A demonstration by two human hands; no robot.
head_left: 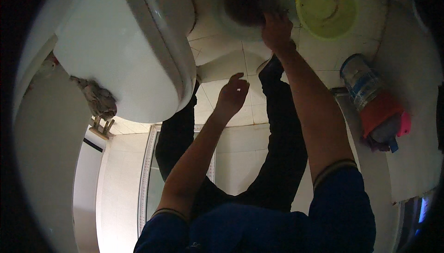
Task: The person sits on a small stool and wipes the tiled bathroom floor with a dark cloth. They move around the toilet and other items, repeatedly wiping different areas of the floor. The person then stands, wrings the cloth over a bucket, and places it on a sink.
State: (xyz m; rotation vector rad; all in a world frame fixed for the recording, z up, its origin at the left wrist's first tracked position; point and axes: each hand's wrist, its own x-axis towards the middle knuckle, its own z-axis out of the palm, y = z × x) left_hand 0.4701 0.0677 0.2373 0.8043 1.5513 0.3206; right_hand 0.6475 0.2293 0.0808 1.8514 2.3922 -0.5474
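Observation:
My right hand [276,30] reaches far forward to the near side of a round, pale basin [231,30] with a dark mass [247,1] in it. Its fingers are bent and look closed, but the dim light hides what they hold. A yellow-green plastic basin [327,6] stands just right of that hand. My left hand [232,94] hangs in the air between my legs, over the tiles. Its fingers are loosely curled, with a small gap between them, and nothing shows in them.
A large white glossy fixture [125,54] fills the left, with a crumpled grey cloth [99,99] at its edge and a small wooden stand [102,127] below. On the right are a clear plastic container [360,82] and a red thing [381,112]. Pale tiles [226,66] cover the floor.

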